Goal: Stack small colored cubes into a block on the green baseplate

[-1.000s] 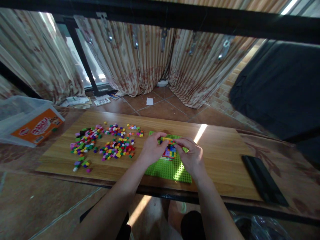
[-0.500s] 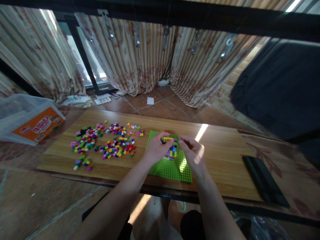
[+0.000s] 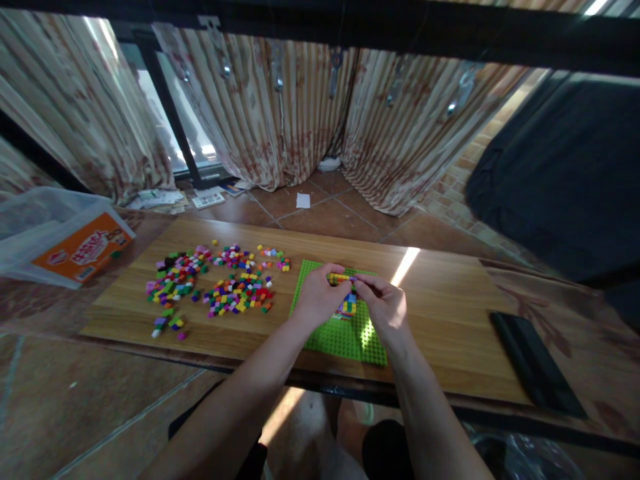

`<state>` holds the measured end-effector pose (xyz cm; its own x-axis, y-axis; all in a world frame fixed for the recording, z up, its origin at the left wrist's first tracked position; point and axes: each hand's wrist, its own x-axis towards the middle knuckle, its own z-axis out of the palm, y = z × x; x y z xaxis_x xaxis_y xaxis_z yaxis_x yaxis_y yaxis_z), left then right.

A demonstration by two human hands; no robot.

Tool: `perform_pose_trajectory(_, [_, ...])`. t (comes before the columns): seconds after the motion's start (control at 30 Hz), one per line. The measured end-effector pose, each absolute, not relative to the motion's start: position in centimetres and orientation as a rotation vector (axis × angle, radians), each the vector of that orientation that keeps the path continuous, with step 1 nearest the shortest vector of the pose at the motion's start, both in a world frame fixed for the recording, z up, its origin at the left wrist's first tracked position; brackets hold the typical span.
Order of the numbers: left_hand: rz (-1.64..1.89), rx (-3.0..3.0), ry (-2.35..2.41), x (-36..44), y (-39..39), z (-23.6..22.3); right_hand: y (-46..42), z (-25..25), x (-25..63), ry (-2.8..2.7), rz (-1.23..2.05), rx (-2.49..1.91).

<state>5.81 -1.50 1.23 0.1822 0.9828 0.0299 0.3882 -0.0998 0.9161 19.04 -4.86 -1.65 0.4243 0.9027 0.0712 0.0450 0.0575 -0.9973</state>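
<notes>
On the green baseplate (image 3: 330, 341) sits a small build of toy bricks (image 3: 349, 307), with yellow, blue and other colours showing. My left hand (image 3: 323, 295) is closed around its left and far side, thumb and forefinger at the top row. From the right, my right hand (image 3: 384, 300) pinches the right end of that top row, its fingertips close to my left thumb. Fingers cover much of the build. Loose toy bricks (image 3: 235, 293) in many colours lie in several heaps left of the baseplate.
A clear plastic bin (image 3: 65, 233) with an orange label stands at the table's left end. A dark flat object (image 3: 535, 363) lies at the right end of the wooden tabletop (image 3: 445, 313). Striped curtains (image 3: 300, 120) hang behind, and papers (image 3: 207, 199) lie on the floor.
My right hand has moved slightly left, its fingertips now against the top row. My left hand has shifted a little right. The whole view has moved slightly.
</notes>
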Motion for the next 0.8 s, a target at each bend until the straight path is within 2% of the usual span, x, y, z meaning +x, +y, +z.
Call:
perform_pose_trajectory(0.3, [1.067, 1.669, 1.245, 5.0, -1.2, 0.6, -5.1, -1.4, 19.2, -0.892, 0.835, -1.393])
perform_pose_trajectory(0.4, [1.083, 1.773, 1.389, 2.8, 0.2, 0.7, -5.2, -1.4, 19.5, -0.881, 0.768, -1.423])
perform_pose_trajectory(0.6, [0.692, 2.182, 1.884, -1.7, 2.5, 0.3, -5.2, -1.3, 19.7, -0.89, 0.723, -1.457])
perform_pose_trajectory(0.8, [0.491, 2.281, 1.992, -2.0, 2.2, 0.0, -5.2, -1.3, 19.6, -0.895, 0.725, -1.469])
